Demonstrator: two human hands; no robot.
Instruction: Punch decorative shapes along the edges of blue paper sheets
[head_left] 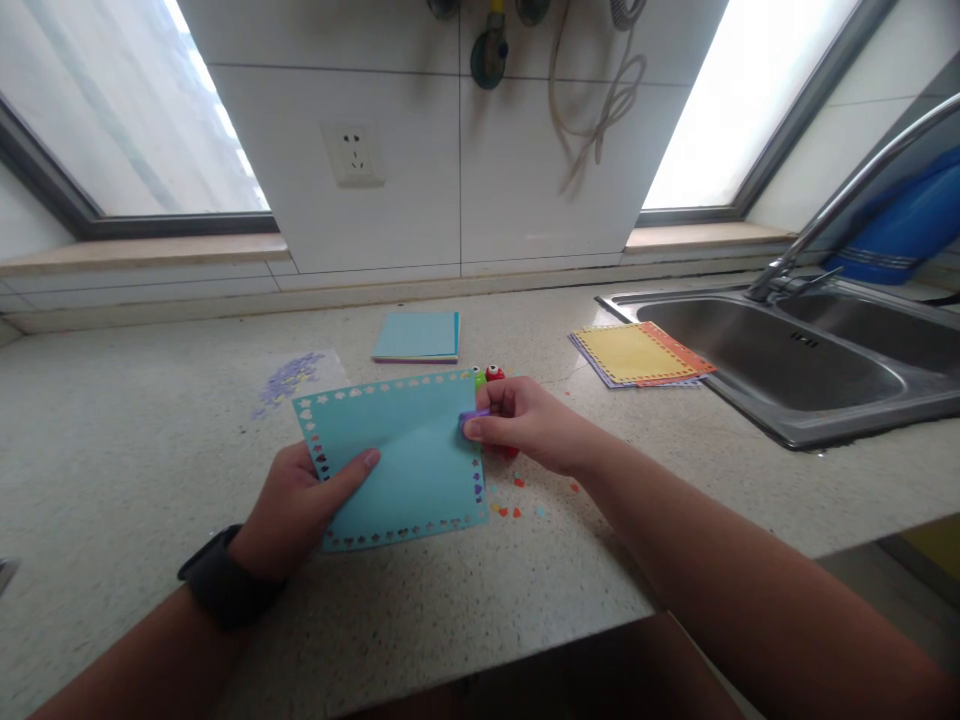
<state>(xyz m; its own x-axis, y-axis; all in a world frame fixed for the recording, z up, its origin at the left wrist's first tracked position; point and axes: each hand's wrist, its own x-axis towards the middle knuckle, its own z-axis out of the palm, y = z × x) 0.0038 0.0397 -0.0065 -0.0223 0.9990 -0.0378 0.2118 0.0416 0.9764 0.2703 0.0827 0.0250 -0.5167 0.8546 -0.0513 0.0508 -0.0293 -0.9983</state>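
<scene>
My left hand (300, 505) grips a turquoise sheet of paper (412, 450) by its left side, thumb on top and fingers beneath. Small punched shapes such as stars and hearts run along the sheet's edges. At its right edge my right hand (517, 425) is closed on a small purple craft punch (471, 422), which sits over the paper's border. Behind the right hand, a red punch (495, 373) and a green one (480, 378) with eyes show in part; the sheet and hand hide the rest. Red, yellow and blue paper bits (516, 511) lie by the sheet's lower right corner.
A stack of blue paper (416, 335) lies toward the wall. Yellow and orange punched sheets (637, 352) lie beside the steel sink (750, 350) at right. A pile of purple paper bits (292, 380) is at left. The counter's front edge runs below my arms.
</scene>
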